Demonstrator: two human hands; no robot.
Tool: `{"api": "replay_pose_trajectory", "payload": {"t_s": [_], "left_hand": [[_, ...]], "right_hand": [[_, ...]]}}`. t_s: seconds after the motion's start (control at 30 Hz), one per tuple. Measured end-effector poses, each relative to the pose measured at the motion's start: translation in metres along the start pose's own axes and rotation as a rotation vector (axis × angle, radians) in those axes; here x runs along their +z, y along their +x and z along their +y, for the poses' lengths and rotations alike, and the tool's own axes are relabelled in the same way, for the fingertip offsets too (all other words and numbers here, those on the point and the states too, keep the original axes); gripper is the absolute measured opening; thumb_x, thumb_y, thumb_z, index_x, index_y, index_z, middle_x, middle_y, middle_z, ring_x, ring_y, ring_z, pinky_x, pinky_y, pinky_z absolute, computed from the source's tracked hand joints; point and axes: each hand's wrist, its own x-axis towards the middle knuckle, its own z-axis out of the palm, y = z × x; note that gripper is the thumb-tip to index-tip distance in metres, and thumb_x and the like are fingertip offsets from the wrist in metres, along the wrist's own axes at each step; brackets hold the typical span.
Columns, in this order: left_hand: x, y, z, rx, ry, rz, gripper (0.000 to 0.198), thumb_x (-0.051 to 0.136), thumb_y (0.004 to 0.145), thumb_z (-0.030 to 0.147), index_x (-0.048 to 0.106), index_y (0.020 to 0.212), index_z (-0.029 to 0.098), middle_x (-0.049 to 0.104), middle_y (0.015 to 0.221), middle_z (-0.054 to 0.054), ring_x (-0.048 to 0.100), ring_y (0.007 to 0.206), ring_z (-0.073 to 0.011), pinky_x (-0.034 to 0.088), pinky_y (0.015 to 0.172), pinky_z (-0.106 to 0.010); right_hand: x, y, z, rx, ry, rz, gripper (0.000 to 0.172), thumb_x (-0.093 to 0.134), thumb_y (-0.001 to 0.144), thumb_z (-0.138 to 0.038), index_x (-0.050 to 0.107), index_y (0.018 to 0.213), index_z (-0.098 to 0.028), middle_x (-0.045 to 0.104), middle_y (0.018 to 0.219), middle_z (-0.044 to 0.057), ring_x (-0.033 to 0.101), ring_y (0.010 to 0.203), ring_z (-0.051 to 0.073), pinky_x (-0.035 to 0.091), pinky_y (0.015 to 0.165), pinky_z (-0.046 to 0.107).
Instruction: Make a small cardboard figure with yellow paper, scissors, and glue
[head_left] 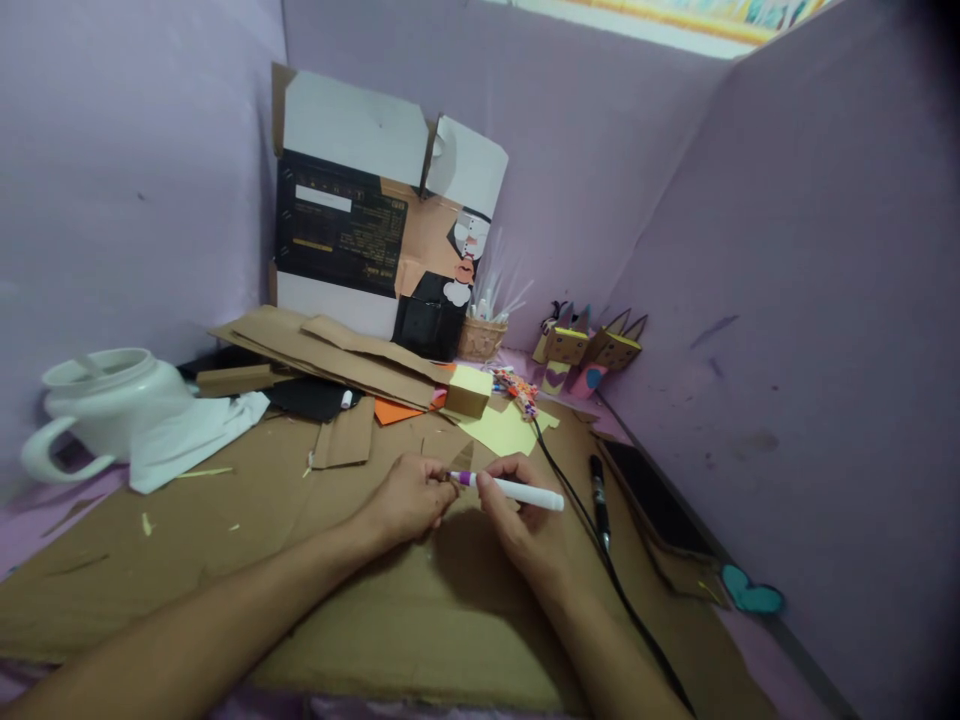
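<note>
My right hand (521,510) is closed around a white marker (531,493) with a purple band near its tip. The marker points left, its tip right at the fingers of my left hand (412,497). Those fingers are pinched together on a small triangular cardboard piece (463,457), whose upper part shows between the hands; the rest is hidden by the fingers. Both hands are just above the large cardboard sheet (352,620) that covers the table. Behind them lie yellow paper (501,430) and a small yellow-topped cardboard box (470,392).
A white pot (112,410) with a white cloth (191,440) stands left. Cardboard strips (337,355) and an opened printed box (345,220) are behind. At right are a black cable (577,505), pen (599,495), dark phone-like slab (660,500), teal heart (752,590) and cardboard figures (566,347).
</note>
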Motion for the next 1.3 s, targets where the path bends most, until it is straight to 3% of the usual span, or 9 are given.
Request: {"api": "replay_pose_trajectory", "payload": {"t_s": [0.23,0.47,0.73,1.07,1.3], "left_hand": [[0.0,-0.0008,-0.0008,0.028,-0.005,-0.026,0.023,0.048,0.073,0.022,0.043,0.051,0.018,0.041,0.033,0.009,0.032,0.025,-0.0043,0.023,0.028,-0.015],[-0.0005,-0.0003,0.0008,0.008,0.003,-0.017,0.021,0.047,0.073,0.018,0.044,0.051,0.018,0.041,0.033,0.008,0.03,0.024,-0.0038,0.023,0.028,-0.016],[-0.001,-0.0008,0.0006,0.041,-0.005,-0.036,0.025,0.048,0.074,0.021,0.042,0.05,0.019,0.04,0.032,0.009,0.032,0.024,-0.0048,0.022,0.028,-0.016],[-0.0006,0.0008,-0.0004,0.017,0.003,-0.027,0.021,0.048,0.073,0.018,0.045,0.052,0.018,0.041,0.032,0.009,0.03,0.025,-0.0045,0.022,0.028,-0.016],[-0.0014,0.0006,-0.0007,0.044,0.014,-0.035,0.024,0.05,0.073,0.022,0.042,0.051,0.018,0.041,0.032,0.009,0.032,0.025,-0.0045,0.023,0.03,-0.016]], "right_hand": [[-0.0018,0.0019,0.0015,0.014,-0.018,0.058,0.015,0.057,0.077,-0.033,0.054,0.072,-0.019,0.056,0.058,-0.001,0.051,0.052,0.012,0.038,0.048,0.023],[-0.0002,0.001,0.001,-0.008,-0.036,0.003,0.015,0.057,0.076,-0.032,0.056,0.07,-0.019,0.057,0.058,0.0,0.05,0.051,0.012,0.037,0.047,0.023],[-0.0012,0.0028,0.0037,-0.013,-0.025,0.075,0.015,0.057,0.078,-0.033,0.054,0.073,-0.019,0.056,0.059,-0.001,0.051,0.052,0.012,0.038,0.049,0.023],[0.0011,0.0016,0.0037,0.012,-0.001,0.013,0.014,0.058,0.074,-0.032,0.056,0.07,-0.019,0.058,0.056,-0.001,0.05,0.05,0.012,0.037,0.046,0.022],[0.0004,0.0034,0.0083,0.018,0.035,0.092,0.017,0.057,0.078,-0.035,0.055,0.074,-0.019,0.056,0.059,-0.001,0.052,0.054,0.013,0.039,0.05,0.023]]}}
